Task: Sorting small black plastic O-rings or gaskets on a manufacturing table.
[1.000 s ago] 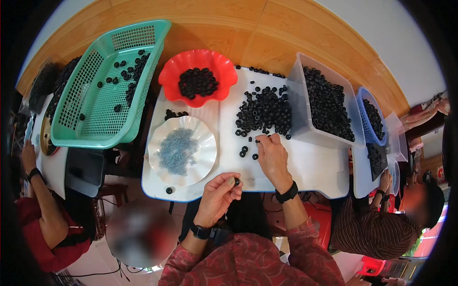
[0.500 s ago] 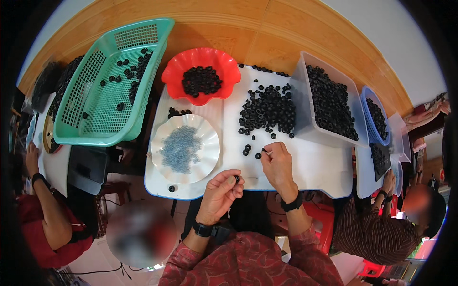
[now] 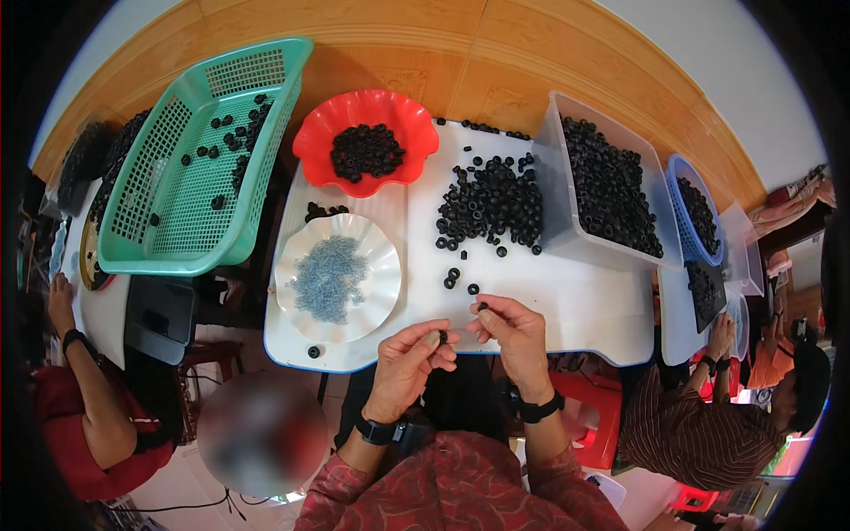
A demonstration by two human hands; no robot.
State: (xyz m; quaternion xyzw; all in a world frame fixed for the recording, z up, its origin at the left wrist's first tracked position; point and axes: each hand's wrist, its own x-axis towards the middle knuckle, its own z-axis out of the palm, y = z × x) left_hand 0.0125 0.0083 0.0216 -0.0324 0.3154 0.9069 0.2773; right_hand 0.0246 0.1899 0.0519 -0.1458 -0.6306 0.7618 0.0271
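Near the table's front edge, my left hand [image 3: 405, 365] pinches a small black ring-shaped part [image 3: 443, 337] between thumb and fingertips. Close beside it on the right, my right hand [image 3: 520, 343] holds another small black part [image 3: 482, 307] at its fingertips; its exact shape is too small to tell. The two hands nearly meet. Just beyond the right hand lie a few loose black parts [image 3: 451, 283], with a larger pile of black ring-shaped parts [image 3: 492, 205] farther back. A white wavy-edged plate [image 3: 387, 305] left of the hands bears many tiny translucent bluish pieces [image 3: 329, 280].
A red wavy bowl [image 3: 308, 146] with black parts stands behind the plate. A translucent tub [image 3: 553, 190] full of black parts is at back right, beside a blue basket [image 3: 682, 208]. The green basket [image 3: 115, 239] stands left. People sit at both sides.
My right hand has drawn back from the loose parts toward my left hand, carrying a small black part. My left hand keeps its black part and has shifted slightly right.
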